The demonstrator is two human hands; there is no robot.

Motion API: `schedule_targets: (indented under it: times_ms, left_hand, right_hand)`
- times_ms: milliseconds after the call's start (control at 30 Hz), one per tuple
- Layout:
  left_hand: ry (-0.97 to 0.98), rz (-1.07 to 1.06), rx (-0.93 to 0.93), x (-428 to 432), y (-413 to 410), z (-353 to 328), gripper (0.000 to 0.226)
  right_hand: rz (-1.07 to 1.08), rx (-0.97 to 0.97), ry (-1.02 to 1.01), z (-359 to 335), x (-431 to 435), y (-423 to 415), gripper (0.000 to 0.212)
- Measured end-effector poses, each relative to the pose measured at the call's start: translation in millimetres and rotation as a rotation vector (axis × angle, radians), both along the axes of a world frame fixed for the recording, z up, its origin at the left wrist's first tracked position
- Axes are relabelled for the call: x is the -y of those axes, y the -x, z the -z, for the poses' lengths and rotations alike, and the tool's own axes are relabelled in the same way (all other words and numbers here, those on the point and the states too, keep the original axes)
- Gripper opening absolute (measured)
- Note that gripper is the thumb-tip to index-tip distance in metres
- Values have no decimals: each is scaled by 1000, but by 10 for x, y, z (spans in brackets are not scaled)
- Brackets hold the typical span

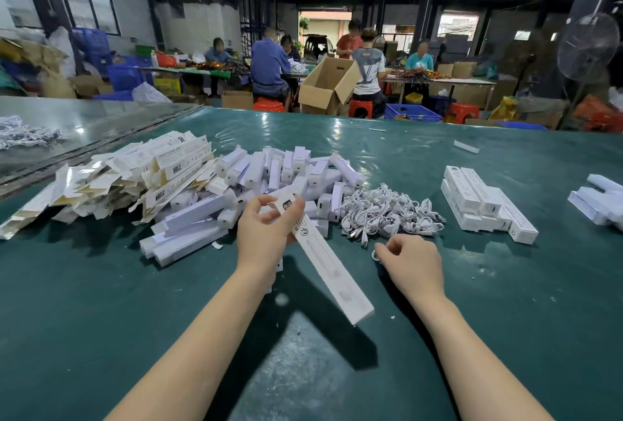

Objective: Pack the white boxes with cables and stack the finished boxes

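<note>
Box (332,274): long, white, far end gripped by left hand (263,235). Right hand (409,260): just right of it, fingers curled, pinching cable (374,256).

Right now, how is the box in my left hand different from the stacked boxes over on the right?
The held box is single, gripped near its top end by the left hand; the stacked boxes are several, untouched. The held box slants above the table; the stacked boxes lie flat in layers. Both are long, white and printed.
</note>
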State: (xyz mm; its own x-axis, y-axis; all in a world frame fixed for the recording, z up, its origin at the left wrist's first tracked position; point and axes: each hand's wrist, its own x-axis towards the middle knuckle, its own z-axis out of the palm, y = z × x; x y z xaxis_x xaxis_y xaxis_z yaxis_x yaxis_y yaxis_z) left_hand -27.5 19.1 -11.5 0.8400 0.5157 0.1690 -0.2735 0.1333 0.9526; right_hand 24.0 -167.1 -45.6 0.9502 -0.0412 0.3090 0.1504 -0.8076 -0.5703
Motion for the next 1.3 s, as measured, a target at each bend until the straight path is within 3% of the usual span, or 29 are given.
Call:
schedule_targets:
  times_ms: [33,167,333,433,533,633,800,1000,1167,1300]
  left_hand:
    - [-6,42,-18,16,-8,25,23]
    - [-80,192,-128,123,-13,125,14]
    - [41,384,-200,136,-24,88,14]
    - [42,568,-202,57,-1,52,25]
    - [33,600,-211,12,16,33,20]
    - [-38,583,-289,-24,16,45,17]
    - [-200,745,-346,-44,48,63,20]
    - [-101,811,-367,18,81,82,18]
    - [-212,808,-382,37,117,55,22]
    - [-338,832,-397,31,105,80,25]
  right_hand:
    - [9,1,-8,8,-5,3,30]
    - [-23,-14,-25,5,7,-27,21]
    - [-33,-33,207,34,22,-63,31]
    - [30,31,287,17,44,-48,22]
    - [-48,6,326,-18,26,-32,12]
    - [-101,-6,123,-27,13,-21,8]
    - [-16,128,-307,-40,27,-5,17]
    - [-152,107,-193,-27,-38,11,29]
    - [-240,135,-367,-65,-38,25,17]
    - [-251,114,-517,-105,-32,41,25]
